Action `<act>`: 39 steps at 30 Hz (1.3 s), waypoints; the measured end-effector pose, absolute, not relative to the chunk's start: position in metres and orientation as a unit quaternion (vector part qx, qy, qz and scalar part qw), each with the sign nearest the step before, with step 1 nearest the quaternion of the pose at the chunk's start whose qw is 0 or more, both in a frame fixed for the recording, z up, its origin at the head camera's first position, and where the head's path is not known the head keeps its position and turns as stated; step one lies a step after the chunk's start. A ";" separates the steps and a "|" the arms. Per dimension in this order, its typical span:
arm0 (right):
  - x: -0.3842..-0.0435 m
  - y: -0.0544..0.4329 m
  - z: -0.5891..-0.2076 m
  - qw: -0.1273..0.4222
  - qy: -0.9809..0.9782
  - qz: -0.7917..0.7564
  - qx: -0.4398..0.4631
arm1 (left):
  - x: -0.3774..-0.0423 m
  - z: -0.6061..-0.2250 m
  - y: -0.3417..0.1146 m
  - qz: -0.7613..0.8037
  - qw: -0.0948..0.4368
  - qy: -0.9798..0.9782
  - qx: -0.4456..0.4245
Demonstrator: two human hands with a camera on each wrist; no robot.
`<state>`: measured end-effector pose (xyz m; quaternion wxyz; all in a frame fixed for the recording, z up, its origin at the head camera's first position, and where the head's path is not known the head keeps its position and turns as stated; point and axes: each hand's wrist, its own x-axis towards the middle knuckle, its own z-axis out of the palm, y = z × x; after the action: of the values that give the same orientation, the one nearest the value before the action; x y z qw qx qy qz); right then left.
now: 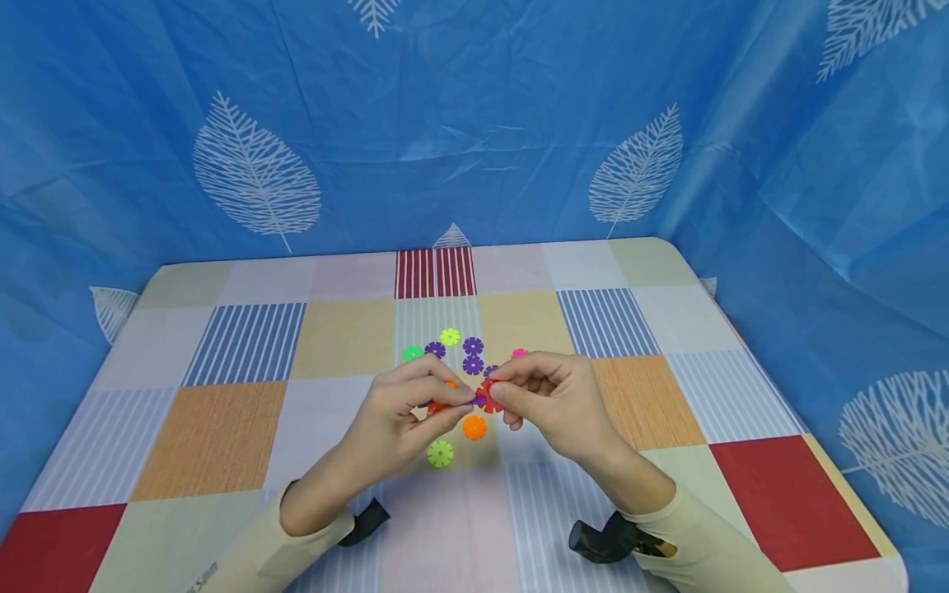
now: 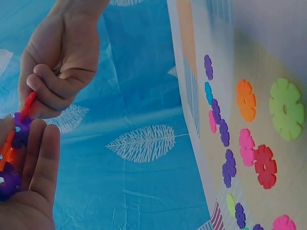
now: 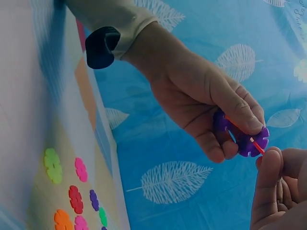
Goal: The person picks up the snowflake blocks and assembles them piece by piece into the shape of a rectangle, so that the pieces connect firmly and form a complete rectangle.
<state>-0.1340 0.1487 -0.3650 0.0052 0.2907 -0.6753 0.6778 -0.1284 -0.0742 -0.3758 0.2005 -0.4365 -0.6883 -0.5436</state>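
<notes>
left wrist view | lower held purple disc [image 2: 11,181], lowest pink disc [image 2: 284,224] | edge-cropped

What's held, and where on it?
Right hand pinches the red disc by the edge away from the purple disc. Left hand pinches that purple disc, part of a purple-and-orange chain.

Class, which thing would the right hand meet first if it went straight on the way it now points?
Beyond the red disc it pinches, the right hand would probably meet the purple disc held in the left hand; depth is unclear.
</notes>
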 end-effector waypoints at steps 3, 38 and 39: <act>-0.134 0.148 -0.365 0.012 -0.669 0.679 0.302 | -0.128 -0.374 -0.075 -0.544 0.203 -0.690 -0.433; -0.165 0.138 -0.429 -0.120 -0.900 0.177 0.379 | -0.129 -0.360 -0.089 -0.542 0.191 -0.722 -0.386; -0.165 0.137 -0.430 -0.119 -0.901 0.173 0.380 | -0.129 -0.360 -0.089 -0.542 0.191 -0.722 -0.386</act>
<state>-0.1649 0.1373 -0.4296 -0.1187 0.3800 -0.9009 0.1728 -0.1292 -0.0894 -0.3602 0.1911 -0.3859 -0.7216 -0.5421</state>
